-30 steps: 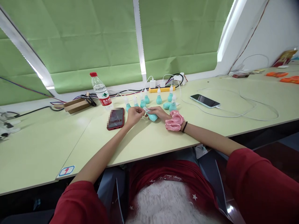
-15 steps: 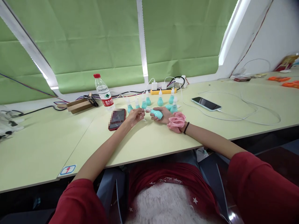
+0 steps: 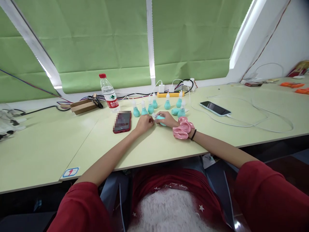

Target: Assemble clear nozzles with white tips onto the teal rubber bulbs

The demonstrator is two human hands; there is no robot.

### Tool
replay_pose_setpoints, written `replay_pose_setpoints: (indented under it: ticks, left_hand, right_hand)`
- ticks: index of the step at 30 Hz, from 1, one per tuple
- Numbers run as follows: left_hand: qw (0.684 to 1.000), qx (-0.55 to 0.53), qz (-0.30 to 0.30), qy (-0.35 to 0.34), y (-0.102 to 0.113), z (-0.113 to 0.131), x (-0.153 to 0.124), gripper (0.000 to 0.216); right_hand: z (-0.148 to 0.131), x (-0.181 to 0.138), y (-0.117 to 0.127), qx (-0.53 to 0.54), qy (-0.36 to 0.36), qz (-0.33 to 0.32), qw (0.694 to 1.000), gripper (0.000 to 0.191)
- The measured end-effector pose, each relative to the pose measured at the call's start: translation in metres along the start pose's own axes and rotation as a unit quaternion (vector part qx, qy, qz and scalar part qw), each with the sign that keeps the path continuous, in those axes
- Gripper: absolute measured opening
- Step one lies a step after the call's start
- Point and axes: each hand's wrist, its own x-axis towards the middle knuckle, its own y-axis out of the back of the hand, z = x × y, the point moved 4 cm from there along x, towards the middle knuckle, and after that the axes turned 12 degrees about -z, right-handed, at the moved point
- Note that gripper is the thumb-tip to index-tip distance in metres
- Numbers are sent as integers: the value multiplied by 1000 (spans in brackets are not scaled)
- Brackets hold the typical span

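Observation:
My right hand [image 3: 167,120] is closed around the teal bulb of a bulb nasal aspirator [image 3: 161,121], just above the table. Its clear nozzle points up and left, toward my other hand. My left hand [image 3: 145,124] has its fingers pinched together beside that nozzle; what they hold, if anything, is hidden. Behind my hands several similar aspirators stand upright with clear tips, among them one at the left [image 3: 136,111] and one in the middle [image 3: 167,103]. Another teal bulb [image 3: 175,111] lies on its side behind my right hand.
Left of my hands lie a red-cased phone [image 3: 122,121] and a water bottle [image 3: 109,95]. An open cardboard box [image 3: 84,106] is farther left. A yellow power strip [image 3: 170,94] with chargers runs along the back. Another phone [image 3: 214,108] with a white cable lies right. Orange-handled items [image 3: 292,84] are far right.
The held aspirator has turned so that less of its bulb shows and its nozzle points more upward. My left hand has shifted slightly right and lower. The view has moved a little.

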Motion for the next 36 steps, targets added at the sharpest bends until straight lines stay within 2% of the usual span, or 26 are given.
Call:
replay_pose_setpoints:
  ticks: [7, 11, 15, 18, 22, 24, 25, 27, 30, 33, 36]
  left_hand:
    - [997, -58, 20, -39, -4, -1, 1, 21]
    - [991, -130, 40, -11, -2, -5, 1, 23]
    - [967, -245, 59, 29, -1, -10, 1, 19]
    - [919, -384, 64, 59, -5, -17, 2, 17]
    - [806, -581, 62, 95, -10, -26, 2, 19]
    - [778, -618, 64, 95, -8, -26, 1, 20]
    - [779, -617, 67, 91, -6, -24, 0, 20]
    - [801, -589, 73, 77, -1, -19, -1, 22]
    - [871, -482, 74, 49, 6, -6, -4, 26]
    - [948, -308, 73, 22, 11, 5, -6, 22]
    - [977, -206, 44, 18, 9, 9, -6, 33]
  right_hand:
    - [2, -1, -1, -34, 5, 27, 999, 19]
    - [5, -1, 2, -52, -1, 39, 998, 18]
    - [7, 0, 5, -54, -3, 61, 997, 18]
    - [7, 0, 7, -42, 3, 85, 995, 20]
    - [7, 1, 6, -7, -1, 96, 995, 26]
    - [7, 1, 6, -22, 5, 101, 995, 29]
    - [6, 1, 6, -44, 11, 97, 994, 30]
    - [2, 0, 5, -110, 31, 87, 990, 29]
    - [-2, -2, 3, -215, 59, 76, 972, 23]
    - [-6, -5, -2, -268, 70, 36, 960, 16]
    - [-10, -7, -9, -275, 92, -11, 957, 14]
